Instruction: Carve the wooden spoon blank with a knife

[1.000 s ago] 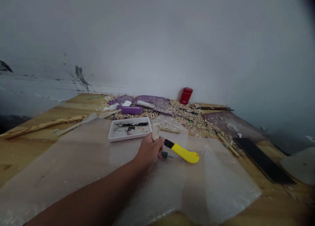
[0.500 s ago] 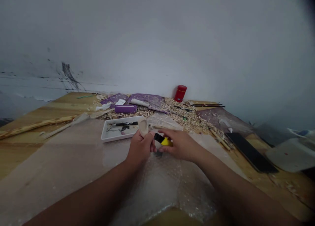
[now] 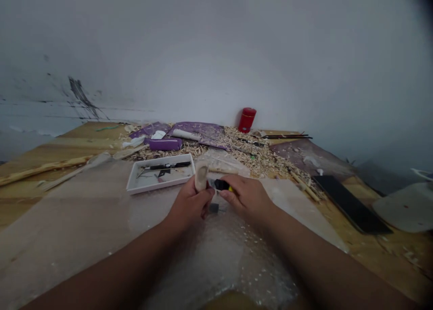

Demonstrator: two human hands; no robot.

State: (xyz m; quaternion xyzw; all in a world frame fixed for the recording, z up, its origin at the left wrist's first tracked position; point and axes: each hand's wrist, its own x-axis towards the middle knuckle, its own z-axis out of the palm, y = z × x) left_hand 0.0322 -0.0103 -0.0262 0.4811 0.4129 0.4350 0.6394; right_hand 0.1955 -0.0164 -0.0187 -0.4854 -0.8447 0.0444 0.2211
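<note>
My left hand point(image 3: 189, 202) is closed around a pale wooden spoon point(image 3: 201, 175), whose rounded end sticks up above the fingers; the rest of it is hidden in the grip. In my right hand point(image 3: 245, 195) is a black and yellow utility knife point(image 3: 222, 185), its black front end pointing left at the wood. The knife's tip is close to the spoon, but I cannot tell whether they touch. Below the hands, a small dark grey block point(image 3: 214, 207) lies on the bubble wrap point(image 3: 216, 251).
A white tray point(image 3: 130, 184) with small tools lies left of the hands. Wood shavings point(image 3: 260, 159) cover the back, near a purple case point(image 3: 165, 144) and a red canister point(image 3: 247, 120). A black phone point(image 3: 350, 204) lies right; a long stick point(image 3: 43, 169) lies left.
My right-hand fingers, looser around the knife before, have wrapped over its yellow handle. The knife has turned more level, towards the spoon. The view has shifted slightly.
</note>
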